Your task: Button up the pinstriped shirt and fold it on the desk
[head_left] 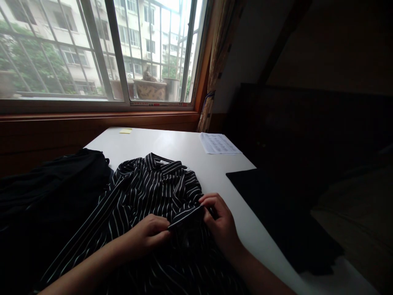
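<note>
Your hands pinch a fold of the striped shirt point(147, 192).
Your left hand point(150, 237) and right hand point(221, 223) each have fingers closed on its cuff edge point(187, 216), held between them above the desk point(184, 147).

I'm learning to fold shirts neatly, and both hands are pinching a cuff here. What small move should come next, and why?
Probably lay the pinched cuff flat across the black white-striped shirt and smooth it. The left hand and right hand each grip an end of the sleeve cuff, lifted slightly above the shirt body, which lies collar-up on the white table.
</note>
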Available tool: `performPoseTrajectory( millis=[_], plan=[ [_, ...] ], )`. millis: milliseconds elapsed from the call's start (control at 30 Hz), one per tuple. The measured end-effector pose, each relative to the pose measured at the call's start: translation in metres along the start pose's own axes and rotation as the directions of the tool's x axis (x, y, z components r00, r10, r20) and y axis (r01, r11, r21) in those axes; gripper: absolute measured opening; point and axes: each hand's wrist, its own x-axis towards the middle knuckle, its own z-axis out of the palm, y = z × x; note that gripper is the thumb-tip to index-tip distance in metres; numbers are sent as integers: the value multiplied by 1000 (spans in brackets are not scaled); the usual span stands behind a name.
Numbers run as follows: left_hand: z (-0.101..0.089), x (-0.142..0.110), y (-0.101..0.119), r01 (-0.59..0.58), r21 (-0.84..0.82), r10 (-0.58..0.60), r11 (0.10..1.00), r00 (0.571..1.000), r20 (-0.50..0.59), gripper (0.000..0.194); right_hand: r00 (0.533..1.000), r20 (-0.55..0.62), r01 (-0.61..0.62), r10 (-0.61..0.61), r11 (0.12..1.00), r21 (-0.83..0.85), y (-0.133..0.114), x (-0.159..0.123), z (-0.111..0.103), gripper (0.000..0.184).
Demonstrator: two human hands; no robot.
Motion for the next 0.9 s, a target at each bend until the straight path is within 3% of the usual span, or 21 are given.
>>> performPoseTrajectory(
  millis=[200, 467, 600, 667, 733, 767, 833, 900],
  plan=[
    [0, 0, -4, -3, 36, 4, 999, 999, -32, 39, 996, 35, -90, 87, 992, 85, -2, -2, 0, 9],
    [-1, -1, 2, -63, 63, 66, 996, 997, -49, 42, 989, -33, -142, 147, 982, 122, 1, -2, 0, 12],
    [0, -6, 8, -136, 75, 141, 988, 988, -57, 34, 934, -200, -262, 295, 949, 178, 4, 1, -8, 20],
    [0, -9, 9, -168, 91, 180, 982, 973, -142, 31, 908, -273, -257, 317, 938, 233, 6, 1, -10, 20],
    [-1, -12, 10, -160, 103, 185, 982, 929, -320, 28, 922, -269, -198, 280, 935, 294, 7, 0, -11, 18],
    [-4, -13, 12, -140, 98, 169, 985, 885, -433, 28, 941, -241, -159, 237, 939, 305, 6, -1, -10, 19],
    [-13, -15, 17, -91, 60, 108, 994, 752, -650, 26, 985, -137, -65, 102, 965, 253, 2, -3, -8, 21],
    [-30, -18, 24, -62, 11, 46, 998, 594, -803, 22, 997, 37, 59, -65, 989, 138, -4, -5, -6, 25]
  ],
)
